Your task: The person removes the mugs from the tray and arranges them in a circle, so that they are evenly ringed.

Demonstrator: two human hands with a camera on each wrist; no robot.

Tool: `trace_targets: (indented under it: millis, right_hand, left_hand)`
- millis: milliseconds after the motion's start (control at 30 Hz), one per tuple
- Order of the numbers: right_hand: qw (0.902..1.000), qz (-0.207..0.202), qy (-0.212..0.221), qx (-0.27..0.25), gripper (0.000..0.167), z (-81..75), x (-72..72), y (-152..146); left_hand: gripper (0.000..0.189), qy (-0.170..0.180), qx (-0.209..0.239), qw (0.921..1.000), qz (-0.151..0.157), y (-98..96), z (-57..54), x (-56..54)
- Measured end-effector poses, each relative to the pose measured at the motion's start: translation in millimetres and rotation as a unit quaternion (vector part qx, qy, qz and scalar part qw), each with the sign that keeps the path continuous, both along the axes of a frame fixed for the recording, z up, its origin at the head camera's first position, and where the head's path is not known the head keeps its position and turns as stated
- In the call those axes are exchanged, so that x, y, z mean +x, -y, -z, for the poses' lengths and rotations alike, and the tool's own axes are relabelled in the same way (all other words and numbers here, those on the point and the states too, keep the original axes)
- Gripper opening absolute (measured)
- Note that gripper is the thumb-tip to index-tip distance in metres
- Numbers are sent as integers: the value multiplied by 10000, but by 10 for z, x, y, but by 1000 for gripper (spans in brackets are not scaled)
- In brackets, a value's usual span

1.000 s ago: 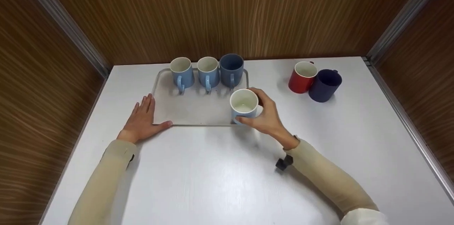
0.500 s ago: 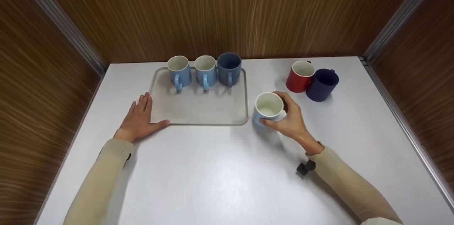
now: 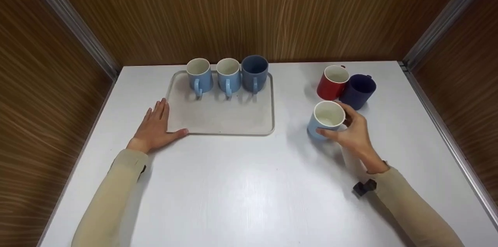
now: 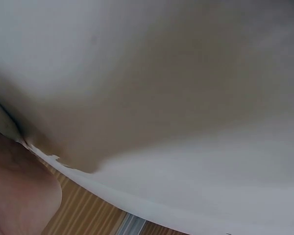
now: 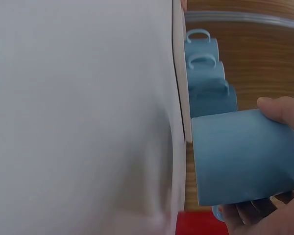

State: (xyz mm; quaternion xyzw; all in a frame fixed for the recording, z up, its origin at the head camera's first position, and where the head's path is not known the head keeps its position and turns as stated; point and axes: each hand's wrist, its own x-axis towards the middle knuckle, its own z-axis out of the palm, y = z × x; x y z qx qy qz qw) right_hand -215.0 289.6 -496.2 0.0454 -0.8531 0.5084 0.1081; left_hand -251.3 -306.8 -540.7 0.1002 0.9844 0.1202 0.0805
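My right hand (image 3: 353, 130) grips a light blue mug (image 3: 326, 120) with a white inside, fingers and thumb round its upper body. In the right wrist view the mug (image 5: 245, 159) fills the lower right, its handle partly hidden behind the fingers. It is upright, to the right of the grey tray (image 3: 221, 118) and in front of the red mug and dark blue mug. The left hand (image 3: 153, 128) lies flat with spread fingers at the tray's front left corner, thumb along the front edge. Only a patch of skin shows in the left wrist view.
On the tray's back edge stand two light blue mugs (image 3: 200, 77) and a grey-blue mug (image 3: 255, 74), handles toward me. A red mug (image 3: 331, 83) and a dark blue mug (image 3: 357, 91) stand together at back right. Wood-grain walls (image 3: 249, 13) enclose the white table (image 3: 241, 184).
My right hand has carried the light blue mug rightward, from above the tray's front right corner to the table area in front of the red mug. The left hand stays at the tray.
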Motion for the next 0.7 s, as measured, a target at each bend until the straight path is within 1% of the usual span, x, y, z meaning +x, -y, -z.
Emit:
trace_targets:
  millis: [100,200,333,533,700]
  right_hand:
    - [9997,190,95,110,91,-5,10,-115]
    - [9992,310,91,223,89,0,10,-223]
    - [9979,524,152,350,87,8,-15,-319]
    - [9940,903,371,487,90,4,-63,-466]
    - [9902,1193,518,518,89,19,-108,-611]
  left_hand:
    - [130,23,-35,10000,-14,-12,-6,12]
    - [131,36,-40,10000,-18,-33,-8,12]
    - [131,44,-25,10000,-23,-16,-14,9]
    - [132,69,-43,10000,-30,-11,-8,4]
    - [132,110,-69,9999,-21,-4,8,-4]
